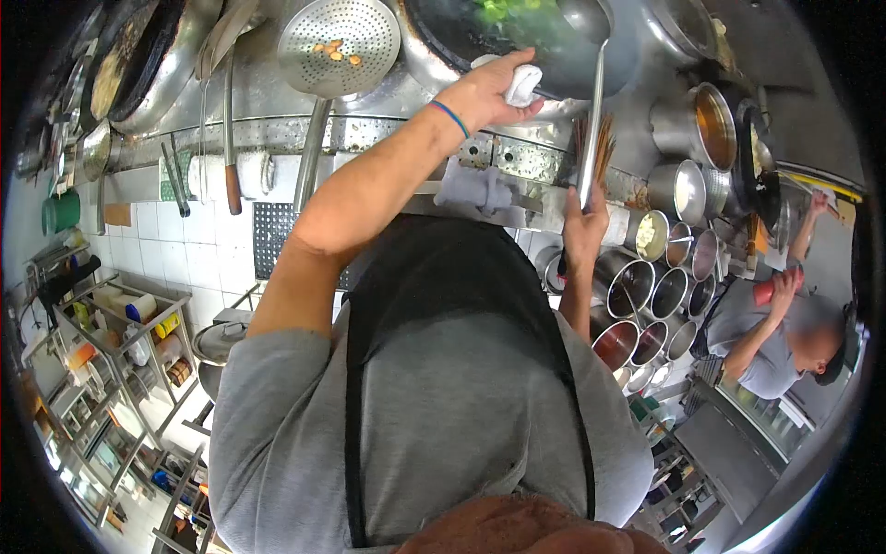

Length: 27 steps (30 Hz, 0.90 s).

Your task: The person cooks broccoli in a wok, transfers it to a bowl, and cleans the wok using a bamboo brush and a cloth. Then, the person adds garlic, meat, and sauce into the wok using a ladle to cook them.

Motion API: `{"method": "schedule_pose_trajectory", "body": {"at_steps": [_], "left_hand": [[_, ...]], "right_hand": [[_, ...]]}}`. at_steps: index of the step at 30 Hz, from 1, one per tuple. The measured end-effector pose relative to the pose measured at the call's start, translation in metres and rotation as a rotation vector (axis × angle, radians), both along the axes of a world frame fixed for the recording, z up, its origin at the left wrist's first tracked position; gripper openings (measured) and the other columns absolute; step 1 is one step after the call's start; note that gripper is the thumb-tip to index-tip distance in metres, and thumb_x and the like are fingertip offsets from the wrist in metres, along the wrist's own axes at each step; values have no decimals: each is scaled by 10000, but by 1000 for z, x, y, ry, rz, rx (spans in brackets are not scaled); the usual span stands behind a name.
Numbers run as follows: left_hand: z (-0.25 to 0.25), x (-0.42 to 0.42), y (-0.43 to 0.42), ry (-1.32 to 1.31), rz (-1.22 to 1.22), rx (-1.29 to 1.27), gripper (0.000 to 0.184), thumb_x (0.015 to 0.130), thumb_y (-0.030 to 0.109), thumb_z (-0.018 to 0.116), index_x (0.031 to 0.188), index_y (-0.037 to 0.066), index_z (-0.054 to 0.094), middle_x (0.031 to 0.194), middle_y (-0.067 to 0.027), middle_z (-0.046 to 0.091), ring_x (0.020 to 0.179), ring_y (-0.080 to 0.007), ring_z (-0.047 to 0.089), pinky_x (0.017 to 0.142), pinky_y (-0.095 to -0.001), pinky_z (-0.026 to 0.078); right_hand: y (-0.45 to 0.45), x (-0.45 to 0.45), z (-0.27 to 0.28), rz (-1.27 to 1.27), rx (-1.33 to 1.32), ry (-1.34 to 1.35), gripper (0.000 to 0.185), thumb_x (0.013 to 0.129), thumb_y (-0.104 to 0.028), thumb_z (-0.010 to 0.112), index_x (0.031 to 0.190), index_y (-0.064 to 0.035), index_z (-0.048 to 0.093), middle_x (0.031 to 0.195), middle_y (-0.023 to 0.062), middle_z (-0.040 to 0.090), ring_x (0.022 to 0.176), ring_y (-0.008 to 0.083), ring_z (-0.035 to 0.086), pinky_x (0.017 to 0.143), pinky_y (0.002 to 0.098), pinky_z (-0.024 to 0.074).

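Note:
My left hand is closed on a folded white cloth at the near rim of a dark wok. Green food lies in the wok under a haze of steam. The long metal handle of a ladle is in my right hand, with its bowl over the wok's right part. To the left of the wok, a round perforated strainer holds several brown pieces. A bundle of thin brown sticks stands just beside the ladle handle.
Several metal pots and containers stand at the right, one pot with brown liquid. A co-worker holds a red object further right. Utensils hang at the left, above a rack of bottles.

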<state>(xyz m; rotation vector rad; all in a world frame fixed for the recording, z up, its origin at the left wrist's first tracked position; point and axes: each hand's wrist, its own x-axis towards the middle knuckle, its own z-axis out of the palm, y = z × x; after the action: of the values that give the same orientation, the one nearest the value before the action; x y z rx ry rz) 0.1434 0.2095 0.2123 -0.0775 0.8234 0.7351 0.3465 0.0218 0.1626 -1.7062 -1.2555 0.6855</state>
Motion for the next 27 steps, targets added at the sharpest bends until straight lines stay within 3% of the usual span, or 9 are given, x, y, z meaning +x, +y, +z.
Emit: {"method": "schedule_pose_trajectory", "body": {"at_steps": [5, 8, 10, 12, 14, 18, 21, 23, 27], "left_hand": [[-41, 6, 10, 60, -108, 159, 158, 973, 189, 559, 924, 48, 608, 823, -109, 632, 727, -262, 641, 546, -315, 546], [-54, 4, 0, 128, -48, 221, 175, 969, 218, 554, 955, 48, 597, 826, -116, 630, 705, -257, 640, 472, -290, 500], [-31, -16, -22, 106, -38, 244, 187, 962, 228, 531, 986, 46, 570, 802, -121, 600, 628, -227, 602, 369, -255, 368], [-16, -41, -48, 23, -98, 150, 171, 961, 220, 522, 962, 53, 561, 790, -123, 583, 571, -212, 569, 342, -239, 321], [-27, -54, -67, -59, -88, 236, 159, 957, 211, 519, 941, 55, 551, 778, -144, 573, 538, -202, 548, 333, -221, 296], [-13, -60, -84, -130, -73, 169, 180, 962, 211, 499, 891, 53, 549, 727, -147, 565, 520, -195, 539, 324, -225, 288], [-6, -70, -95, -129, -109, 181, 188, 965, 216, 497, 921, 43, 556, 755, -143, 570, 534, -211, 541, 331, -215, 269], [-13, -81, -102, -180, -131, 191, 192, 956, 207, 495, 911, 32, 559, 752, -163, 583, 529, -199, 543, 328, -211, 279], [-15, -100, -124, -164, -69, 138, 196, 938, 184, 533, 801, 49, 568, 655, -103, 562, 457, -186, 515, 297, -236, 263]], "right_hand": [[1, 4, -11, 26, 35, -160, 337, 970, -129, 629, 1262, 35, 587, 965, 95, 667, 848, 152, 576, 769, 292, 486], [11, 24, -2, 51, -97, 33, 342, 987, -148, 609, 1269, 43, 585, 916, 79, 661, 810, 122, 567, 721, 269, 472], [13, 27, 19, 27, 23, -53, 370, 989, -166, 612, 1289, 48, 579, 927, 92, 679, 792, 145, 600, 699, 288, 491], [24, 57, 23, 9, 263, -430, 391, 975, -165, 630, 1306, 37, 577, 977, 152, 712, 821, 184, 636, 719, 330, 511], [36, 57, 78, -39, 107, -430, 411, 957, -178, 649, 1325, -9, 584, 1048, 226, 710, 900, 221, 673, 780, 354, 522], [89, 71, 139, -72, 120, -753, 423, 936, -297, 639, 1324, -131, 609, 1108, 230, 687, 1041, 363, 678, 876, 437, 519], [126, 44, 175, -140, 43, -985, 427, 927, -331, 623, 1313, -148, 617, 1129, 221, 677, 1067, 420, 642, 903, 482, 504], [148, 43, 190, -65, -28, -1049, 430, 925, -331, 617, 1316, -151, 614, 1144, 233, 666, 1086, 422, 629, 912, 476, 502], [160, 45, 224, 119, -128, -1094, 448, 913, -311, 624, 1327, -139, 609, 1191, 230, 654, 1133, 390, 622, 943, 441, 490]]}}
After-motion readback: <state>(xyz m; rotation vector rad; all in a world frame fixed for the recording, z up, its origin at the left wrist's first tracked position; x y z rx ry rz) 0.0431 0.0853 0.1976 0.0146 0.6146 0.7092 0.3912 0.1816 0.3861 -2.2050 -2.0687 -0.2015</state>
